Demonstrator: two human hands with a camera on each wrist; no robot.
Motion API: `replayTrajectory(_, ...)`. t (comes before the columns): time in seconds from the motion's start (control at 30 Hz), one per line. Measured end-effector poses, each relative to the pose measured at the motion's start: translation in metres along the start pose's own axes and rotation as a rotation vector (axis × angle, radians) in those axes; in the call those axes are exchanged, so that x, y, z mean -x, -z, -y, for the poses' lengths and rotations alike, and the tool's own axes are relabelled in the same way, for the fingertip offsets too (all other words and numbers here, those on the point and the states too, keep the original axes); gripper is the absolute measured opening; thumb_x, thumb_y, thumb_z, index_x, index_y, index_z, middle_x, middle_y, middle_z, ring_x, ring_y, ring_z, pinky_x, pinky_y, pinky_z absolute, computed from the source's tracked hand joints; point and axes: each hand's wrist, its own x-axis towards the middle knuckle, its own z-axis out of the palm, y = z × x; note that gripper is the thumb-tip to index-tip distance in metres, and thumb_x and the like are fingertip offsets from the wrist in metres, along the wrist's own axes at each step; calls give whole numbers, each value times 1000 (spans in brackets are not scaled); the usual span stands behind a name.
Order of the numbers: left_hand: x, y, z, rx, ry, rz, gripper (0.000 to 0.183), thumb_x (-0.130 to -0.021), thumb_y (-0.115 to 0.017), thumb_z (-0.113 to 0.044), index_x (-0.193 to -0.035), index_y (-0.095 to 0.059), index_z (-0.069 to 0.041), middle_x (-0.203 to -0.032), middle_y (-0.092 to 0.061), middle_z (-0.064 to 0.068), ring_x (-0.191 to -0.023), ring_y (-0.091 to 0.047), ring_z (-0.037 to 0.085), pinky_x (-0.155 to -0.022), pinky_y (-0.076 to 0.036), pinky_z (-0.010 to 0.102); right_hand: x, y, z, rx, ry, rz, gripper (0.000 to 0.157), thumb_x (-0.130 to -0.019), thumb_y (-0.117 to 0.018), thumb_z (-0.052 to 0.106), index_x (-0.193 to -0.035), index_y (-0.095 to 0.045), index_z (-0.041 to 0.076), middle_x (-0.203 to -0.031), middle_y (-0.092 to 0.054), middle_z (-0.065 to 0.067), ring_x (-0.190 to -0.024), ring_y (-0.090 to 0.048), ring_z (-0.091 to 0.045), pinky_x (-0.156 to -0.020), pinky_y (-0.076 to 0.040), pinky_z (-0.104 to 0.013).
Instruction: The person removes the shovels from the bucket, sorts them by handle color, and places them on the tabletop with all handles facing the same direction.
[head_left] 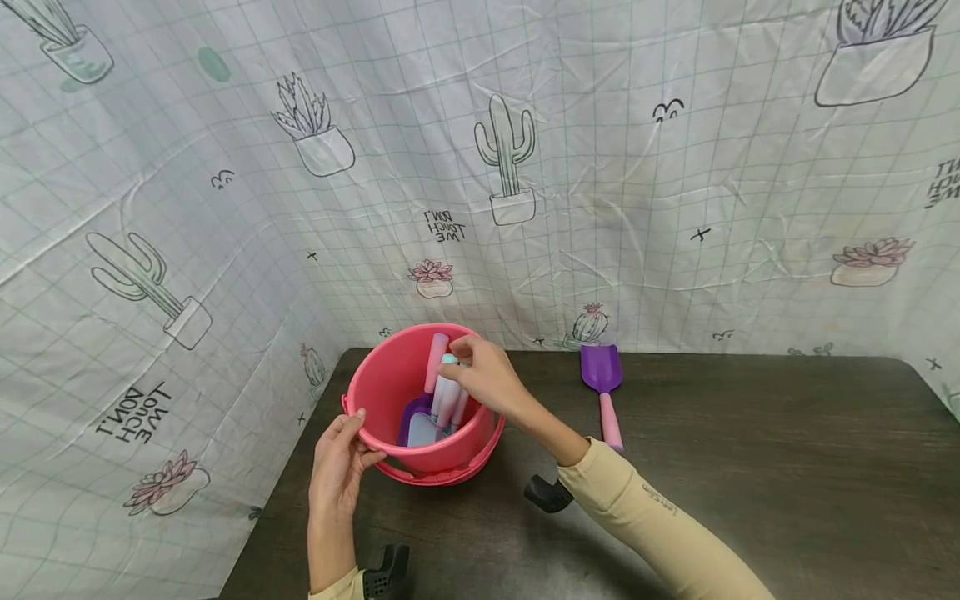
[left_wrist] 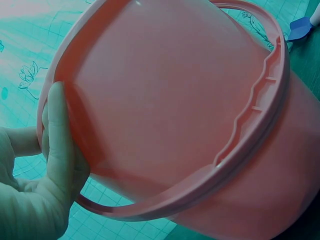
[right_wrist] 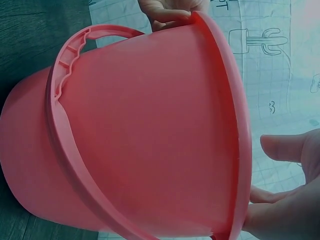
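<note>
A pink bucket point(head_left: 387, 367) with its handle hanging down stands on the dark table. My left hand point(head_left: 339, 467) grips its near left rim, also seen in the left wrist view. Inside lie several toy shovels: a pink handle point(head_left: 436, 363), a purple blade point(head_left: 409, 414), a pale grey-blue blade point(head_left: 423, 430) and whitish handles, one with a teal end point(head_left: 448, 359). My right hand point(head_left: 486, 373) reaches over the far right rim, fingertips beside the teal-ended handle. In the right wrist view its thumb and fingers point(right_wrist: 272, 194) stand apart, nothing showing between them.
A purple shovel point(head_left: 602, 367) with a pink handle lies on the table point(head_left: 750, 467) right of the bucket. A cactus-print curtain point(head_left: 600, 183) hangs behind and along the left side. Black wrist mounts point(head_left: 387, 571) sit at both sleeves.
</note>
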Motion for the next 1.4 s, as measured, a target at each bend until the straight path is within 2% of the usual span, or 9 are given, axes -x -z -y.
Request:
replayTrajectory(0.33, 0, -3, -1, -9, 25, -22, 15, -109, -50, -12, -98, -53, -2, -76, -67, 8, -63, -72, 13, -59, -59, 24, -7, 2, -2, 7, 5, 2, 45, -97, -71, 22, -133, -62, -3, -132, -65, -18, -125, -61, -32, -103, -51, -48)
replayTrajectory(0.67, 0, -4, 0, -7, 29, -25, 15, -109, -51, -12, -103, -52, 2, -78, -67, 8, -64, -73, 14, -59, -59, 25, -13, 1, -3, -20, -19, -7, 43, -97, -70, 19, -133, -62, -3, -131, -65, -18, -123, -62, -31, -103, -51, -47)
replayTrajectory(1.4, 4, -5, 0, -14, 28, -45, 16, -110, -51, -13, -102, -51, 1, -77, -66, 7, -63, -72, 13, -59, -59, 25, -24, -3, -4, -115, -83, -25, 44, -97, -69, 21, -133, -61, -4, -127, -67, -19, -119, -62, -33, -102, -51, -48)
